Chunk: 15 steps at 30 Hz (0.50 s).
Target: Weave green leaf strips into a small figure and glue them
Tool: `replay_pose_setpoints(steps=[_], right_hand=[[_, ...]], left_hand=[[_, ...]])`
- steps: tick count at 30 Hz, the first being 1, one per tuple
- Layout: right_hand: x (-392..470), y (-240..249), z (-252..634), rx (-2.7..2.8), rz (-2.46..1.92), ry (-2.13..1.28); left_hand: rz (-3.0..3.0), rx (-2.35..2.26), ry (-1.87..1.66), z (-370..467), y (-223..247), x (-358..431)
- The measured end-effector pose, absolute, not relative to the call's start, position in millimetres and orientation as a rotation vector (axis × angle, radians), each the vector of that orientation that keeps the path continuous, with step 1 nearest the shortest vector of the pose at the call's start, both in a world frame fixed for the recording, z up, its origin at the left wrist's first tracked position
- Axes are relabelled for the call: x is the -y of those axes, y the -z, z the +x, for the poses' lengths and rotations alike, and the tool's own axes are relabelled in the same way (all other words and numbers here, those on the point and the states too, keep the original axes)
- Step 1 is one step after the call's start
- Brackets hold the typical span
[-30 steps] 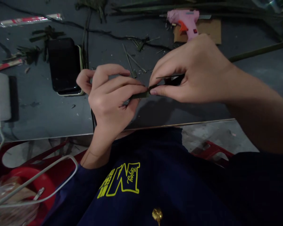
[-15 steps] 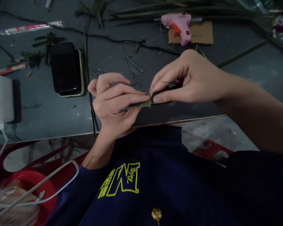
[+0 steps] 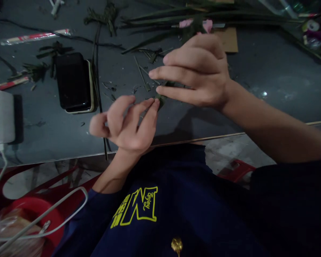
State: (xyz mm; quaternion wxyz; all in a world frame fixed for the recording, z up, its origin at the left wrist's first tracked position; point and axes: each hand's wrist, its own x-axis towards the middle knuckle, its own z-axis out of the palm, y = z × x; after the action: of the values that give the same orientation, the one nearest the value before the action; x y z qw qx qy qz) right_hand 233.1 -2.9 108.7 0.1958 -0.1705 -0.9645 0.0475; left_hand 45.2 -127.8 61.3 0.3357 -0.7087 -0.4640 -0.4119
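Observation:
My left hand (image 3: 131, 123) is closed at the fingertips on a green leaf strip (image 3: 162, 101), above the dark table (image 3: 59, 137). Up and to the right of it, my right hand (image 3: 200, 73) has its lower fingers stretched toward the strip. Its thumb side is hidden, along with anything pinched there. Dark green leaf shows beyond that hand, in front of the pink glue gun (image 3: 208, 25). Thin leaf scraps (image 3: 141, 73) lie between and beyond the hands.
A black phone (image 3: 71, 81) lies on a pale-edged one at the left. Left of them stands a white charger (image 3: 1, 117) with its cable. Long leaves (image 3: 160, 16) and cardboard (image 3: 230, 40) lie at the back. A red container (image 3: 52, 217) sits below the table's edge.
My right hand has moved up and away from the left, its lower fingers now extended. My left hand has turned and dropped slightly, still with the strip. Leaf now covers part of the glue gun.

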Motion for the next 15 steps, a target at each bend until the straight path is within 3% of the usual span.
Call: replay_pose_setpoints(steps=[3,6,10,15], right_hand=[[-7,-91,230,2.859,-0.622,-0.308],[11,-84,248,2.864,-0.658,-0.177],[38,-73,311,2.393,-0.720,0.258],[25,-25,376,2.484,-1.237,0.172]], left_hand=[[-1.932,1.183,0.830,49,-45,134],[-2.399,1.444,0.688,44,-35,145],[-2.605,1.558,0.942,33,-40,159],[-2.555,1.466,0.861,30,-46,155]])
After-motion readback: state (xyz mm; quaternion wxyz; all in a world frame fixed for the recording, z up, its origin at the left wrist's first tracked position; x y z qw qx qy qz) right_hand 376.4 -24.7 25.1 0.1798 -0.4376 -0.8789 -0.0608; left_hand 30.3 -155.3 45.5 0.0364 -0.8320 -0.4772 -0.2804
